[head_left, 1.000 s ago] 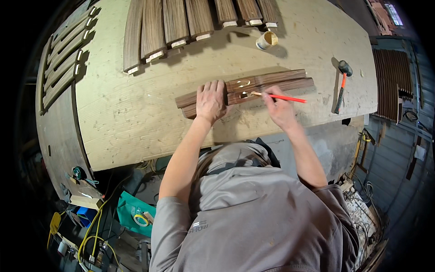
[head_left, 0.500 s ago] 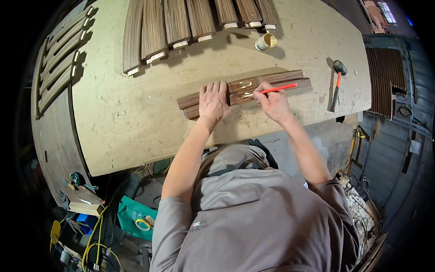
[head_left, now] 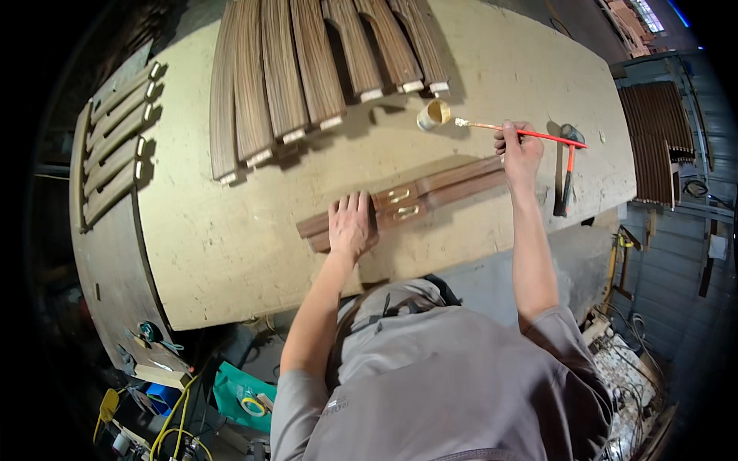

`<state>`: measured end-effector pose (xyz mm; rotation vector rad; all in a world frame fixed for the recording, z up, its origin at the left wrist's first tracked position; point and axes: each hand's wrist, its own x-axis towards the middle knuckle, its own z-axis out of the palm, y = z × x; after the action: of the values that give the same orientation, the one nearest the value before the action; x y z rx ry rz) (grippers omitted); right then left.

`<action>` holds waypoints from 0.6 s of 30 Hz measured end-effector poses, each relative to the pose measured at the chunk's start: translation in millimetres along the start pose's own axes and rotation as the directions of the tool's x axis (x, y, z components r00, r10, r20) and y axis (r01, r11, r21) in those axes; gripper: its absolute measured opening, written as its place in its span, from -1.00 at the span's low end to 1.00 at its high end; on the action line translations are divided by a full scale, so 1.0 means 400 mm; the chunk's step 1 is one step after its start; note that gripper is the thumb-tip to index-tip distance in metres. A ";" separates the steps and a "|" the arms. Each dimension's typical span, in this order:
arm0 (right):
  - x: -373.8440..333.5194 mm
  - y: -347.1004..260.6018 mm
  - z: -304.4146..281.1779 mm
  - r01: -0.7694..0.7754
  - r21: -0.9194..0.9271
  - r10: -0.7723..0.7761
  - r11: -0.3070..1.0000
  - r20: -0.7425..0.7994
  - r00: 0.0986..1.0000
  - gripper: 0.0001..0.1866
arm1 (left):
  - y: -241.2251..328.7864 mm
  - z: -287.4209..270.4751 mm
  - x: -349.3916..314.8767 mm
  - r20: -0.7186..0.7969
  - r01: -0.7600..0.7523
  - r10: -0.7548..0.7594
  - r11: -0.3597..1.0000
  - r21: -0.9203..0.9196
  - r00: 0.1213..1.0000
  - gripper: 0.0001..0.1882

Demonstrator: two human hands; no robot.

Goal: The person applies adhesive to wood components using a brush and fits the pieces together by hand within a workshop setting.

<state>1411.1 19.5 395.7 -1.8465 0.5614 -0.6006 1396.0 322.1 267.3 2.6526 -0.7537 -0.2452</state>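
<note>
Two dark brown wooden pieces (head_left: 455, 184) lie side by side, slanting across the board in front of me. Each has a slot (head_left: 406, 213) near its middle, with pale, wet-looking glue around it. My left hand (head_left: 351, 224) is closed over both pieces left of the slots, fingers bent across their far side. Raised beyond their right end, my right hand (head_left: 521, 150) pinches a thin brush (head_left: 486, 126) with a red handle. Its bristles are coated in whitish glue and point left, beside the mouth of a small open cup (head_left: 433, 115) holding yellowish residue.
A hammer (head_left: 570, 165) with an orange and black handle lies at the right, partly behind the brush handle. Several brown wooden slats (head_left: 304, 69) with pale tenon ends are lined up at the back. Slotted wooden frame parts (head_left: 115, 146) rest at far left.
My right hand has risen from the lower slot, away to the upper right, bringing the brush tip near the cup. The left hand stays on the wooden pieces. The whole view has shifted slightly.
</note>
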 end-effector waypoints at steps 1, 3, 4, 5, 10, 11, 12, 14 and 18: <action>0.031 0.024 0.007 -0.007 -0.021 0.007 1.000 0.003 1.000 -0.83 | 0.004 -0.004 0.003 0.011 -0.001 0.001 1.000 0.000 1.000 -0.13; 0.089 0.084 0.027 -0.020 -0.063 0.021 0.998 0.014 1.000 -0.84 | 0.007 -0.001 0.006 -0.001 -0.011 0.011 1.000 0.026 1.000 -0.11; 0.117 0.121 0.041 -0.045 -0.096 0.052 0.994 0.072 0.996 -0.79 | 0.007 0.006 0.006 -0.022 -0.023 0.024 0.999 0.049 0.999 -0.10; 0.148 0.153 0.049 -0.036 -0.183 0.065 0.982 0.152 0.986 -0.76 | 0.004 0.012 0.009 -0.042 -0.035 0.038 0.997 0.072 0.998 -0.09; 0.185 0.179 0.059 0.163 -0.564 0.107 0.810 0.415 0.904 -0.58 | 0.025 -0.015 0.021 -0.016 0.026 -0.027 1.000 -0.013 1.000 -0.22; 0.182 0.194 0.039 0.218 -0.583 0.083 0.783 0.445 0.892 -0.58 | 0.029 -0.016 0.023 -0.004 0.024 -0.024 1.000 -0.006 1.000 -0.22; 0.172 0.199 0.030 0.176 -0.604 0.143 0.777 0.442 0.886 -0.58 | 0.028 -0.015 0.024 -0.002 0.029 -0.029 1.000 0.001 1.000 -0.22; 0.143 0.214 0.004 0.167 -0.627 0.181 0.760 0.452 0.873 -0.60 | 0.035 -0.029 0.026 0.023 0.057 -0.056 0.998 -0.024 0.998 -0.16; 0.071 0.231 -0.038 0.202 -0.604 0.135 0.771 0.465 0.875 -0.66 | 0.039 -0.059 0.023 0.009 0.069 -0.069 0.997 -0.040 0.998 -0.03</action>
<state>1414.1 -39.0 317.6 -2.5512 0.4076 0.0917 1402.5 312.1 294.4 2.6441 -0.6534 -0.2862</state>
